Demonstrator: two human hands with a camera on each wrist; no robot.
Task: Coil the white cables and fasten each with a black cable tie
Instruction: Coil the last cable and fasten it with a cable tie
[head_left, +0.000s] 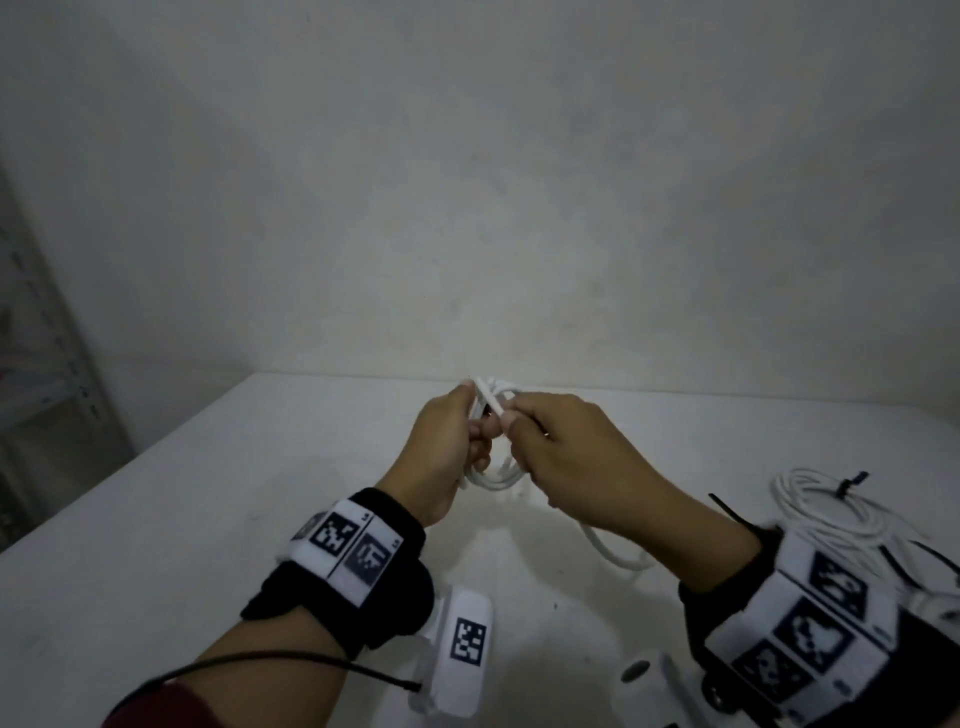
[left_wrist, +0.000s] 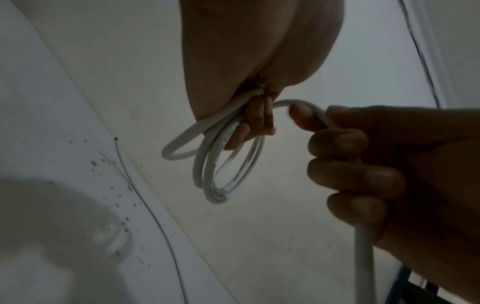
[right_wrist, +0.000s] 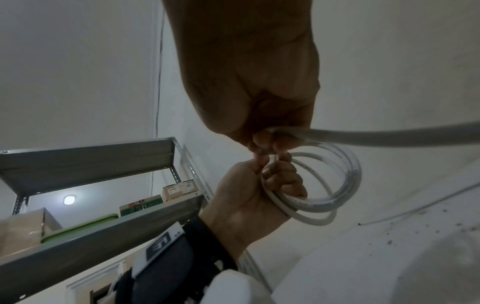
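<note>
Head view, nearest first: loose black cable ties (head_left: 732, 514) lie on the bench (head_left: 156, 545) by my right wrist; I count at least three, the rest hidden by the wrist gear. Just beyond them sits one finished coil (head_left: 826, 501), white, already cinched with a black tie (head_left: 852, 480). So one cable reads as done.

Mid-bench, raised above the surface: the second white cable (head_left: 493, 475) is partly coiled. My left hand (head_left: 449, 447) grasps the bundle of loops, fingers curled round it; left wrist view shows three or four turns hanging below the fingers (left_wrist: 253, 121), exact count unclear. My right hand (head_left: 582, 457) is clenched round the free run of the same cable, feeding the next turn across to the left. The tail (head_left: 618, 553) trails down to the bench under my right forearm; its remaining length is hidden.

Judgement: winding not finished on cable two; tie not yet applied. Cables visible: two. No others seen.

Far left: metal shelving (right_wrist: 103, 205) with boxes.
</note>
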